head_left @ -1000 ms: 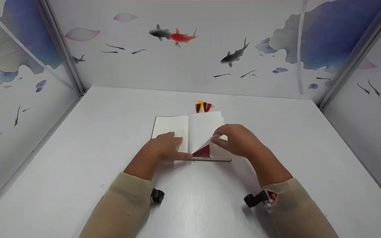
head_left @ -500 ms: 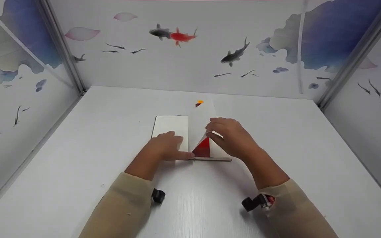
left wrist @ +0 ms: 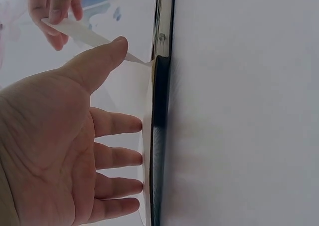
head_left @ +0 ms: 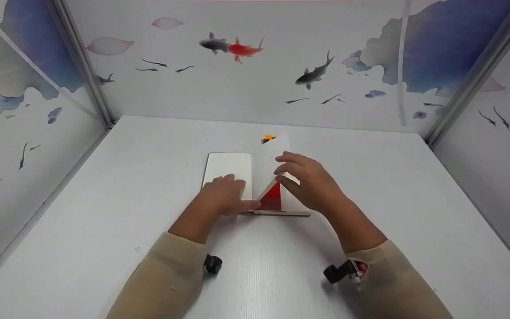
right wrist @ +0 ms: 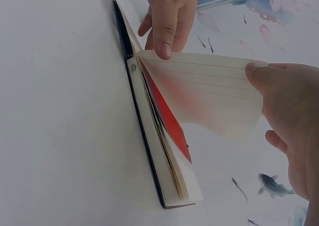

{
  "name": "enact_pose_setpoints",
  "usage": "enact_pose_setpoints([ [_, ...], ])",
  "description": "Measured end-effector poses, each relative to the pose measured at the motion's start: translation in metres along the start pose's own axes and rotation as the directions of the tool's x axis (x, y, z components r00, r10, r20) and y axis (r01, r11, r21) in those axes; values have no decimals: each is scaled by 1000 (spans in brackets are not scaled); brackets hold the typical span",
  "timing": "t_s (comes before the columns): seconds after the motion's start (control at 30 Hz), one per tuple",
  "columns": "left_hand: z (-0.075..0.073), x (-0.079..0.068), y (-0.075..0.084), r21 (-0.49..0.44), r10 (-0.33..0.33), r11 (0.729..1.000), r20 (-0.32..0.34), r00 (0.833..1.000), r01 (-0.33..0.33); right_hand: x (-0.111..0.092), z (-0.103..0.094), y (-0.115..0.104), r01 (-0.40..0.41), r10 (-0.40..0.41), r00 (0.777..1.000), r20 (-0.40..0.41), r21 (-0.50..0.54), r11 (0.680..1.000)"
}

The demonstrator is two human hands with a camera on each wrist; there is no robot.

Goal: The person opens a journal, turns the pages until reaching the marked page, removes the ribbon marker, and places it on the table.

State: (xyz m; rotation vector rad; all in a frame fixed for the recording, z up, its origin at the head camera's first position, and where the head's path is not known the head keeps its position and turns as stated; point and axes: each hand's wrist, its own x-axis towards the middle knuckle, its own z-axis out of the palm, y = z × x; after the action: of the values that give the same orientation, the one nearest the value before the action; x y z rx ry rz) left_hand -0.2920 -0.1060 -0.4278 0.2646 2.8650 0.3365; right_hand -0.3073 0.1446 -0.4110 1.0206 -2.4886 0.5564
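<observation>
A notebook (head_left: 228, 165) lies open on the white table, its dark cover edge showing in the left wrist view. My left hand (head_left: 224, 195) rests its straight fingers on the left page, thumb reaching to the fold near the bottom edge. My right hand (head_left: 310, 179) pinches a lined page (right wrist: 214, 79) between thumb and fingers and holds it raised. Beneath the lifted page a red card-like piece (head_left: 272, 198) lies on the right side. Beyond the notebook's top, yellow and dark tassels (head_left: 268, 138) show, partly hidden by the raised page.
The white table (head_left: 370, 177) spreads around the notebook. White walls (head_left: 255, 88) painted with fish and lotus leaves stand at the back and both sides. A small black device (head_left: 213, 264) sits at the left sleeve cuff, another black device (head_left: 337, 272) at the right.
The right hand has moved left and away from me, lifting the page higher. More of the red piece shows, and the page now covers part of the tassels. The left hand has barely moved.
</observation>
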Motion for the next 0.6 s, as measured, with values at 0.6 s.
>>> enact_pose_setpoints([
  [0.6,-4,8,4,-78,47,994,-384,922,-83,-1,4,5,-188,186,976,110,1,982],
])
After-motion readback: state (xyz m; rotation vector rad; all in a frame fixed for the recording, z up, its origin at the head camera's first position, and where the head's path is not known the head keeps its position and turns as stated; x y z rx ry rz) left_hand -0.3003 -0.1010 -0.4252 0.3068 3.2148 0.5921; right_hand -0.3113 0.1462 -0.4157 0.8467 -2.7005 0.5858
